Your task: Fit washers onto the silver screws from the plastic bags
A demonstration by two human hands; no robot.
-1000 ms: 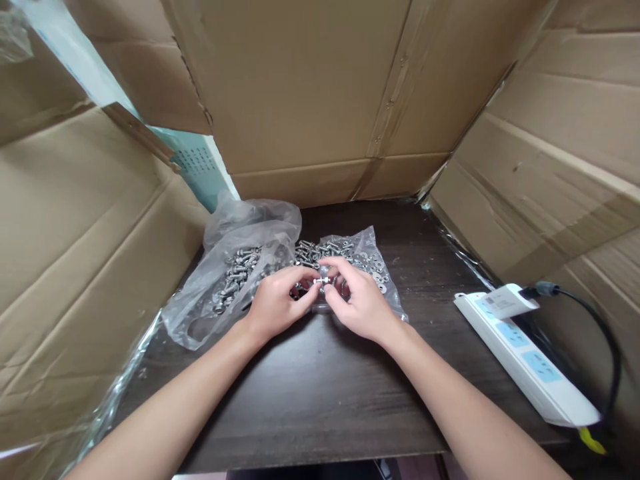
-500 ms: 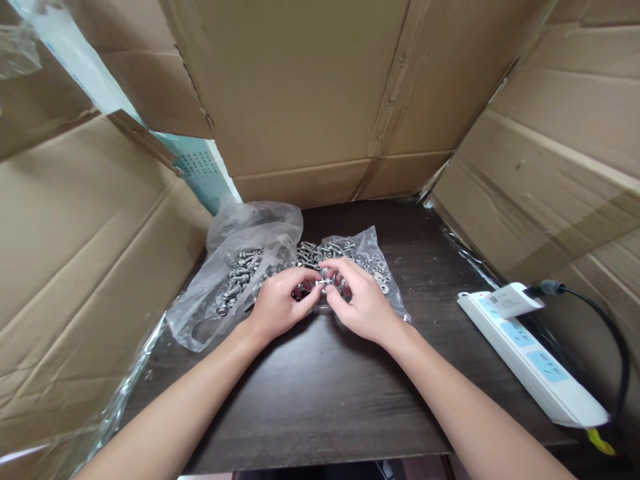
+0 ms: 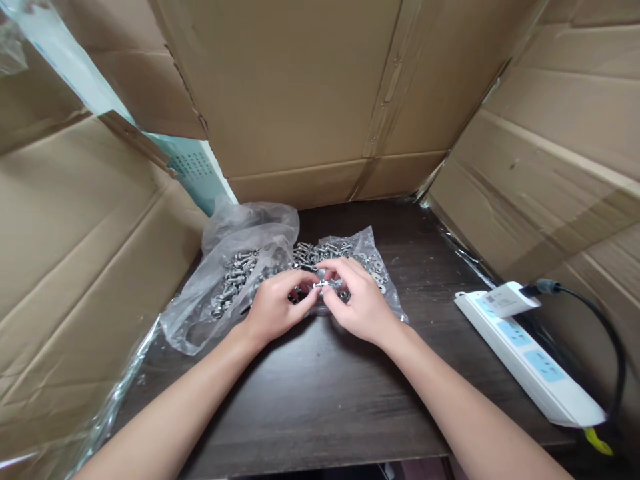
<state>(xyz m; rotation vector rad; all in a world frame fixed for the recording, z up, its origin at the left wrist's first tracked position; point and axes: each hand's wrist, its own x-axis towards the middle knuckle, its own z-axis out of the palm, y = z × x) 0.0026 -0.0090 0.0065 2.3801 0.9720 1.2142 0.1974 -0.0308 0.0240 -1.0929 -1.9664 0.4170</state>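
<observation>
Dark brown wood-grain counter (image 3: 320, 400) in front. White plastic power strip with blue socket panels (image 3: 527, 363) lies at right. Left hand (image 3: 277, 301) and right hand (image 3: 363, 301) grasp opposite ends of a small silver metal bolt (image 3: 321, 285), thumbs and fingertips closed about it, roughly level, between the hands. Beyond: clear crumpled plastic bag (image 3: 183, 333), left; silver flat round washers (image 3: 379, 272), right; brown cardboard panel (image 3: 295, 87) behind.

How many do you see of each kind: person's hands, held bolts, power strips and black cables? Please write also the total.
Hands: 2 (left hand, right hand)
Held bolt: 1
Power strip: 1
Black cable: 1
Total: 5
</observation>
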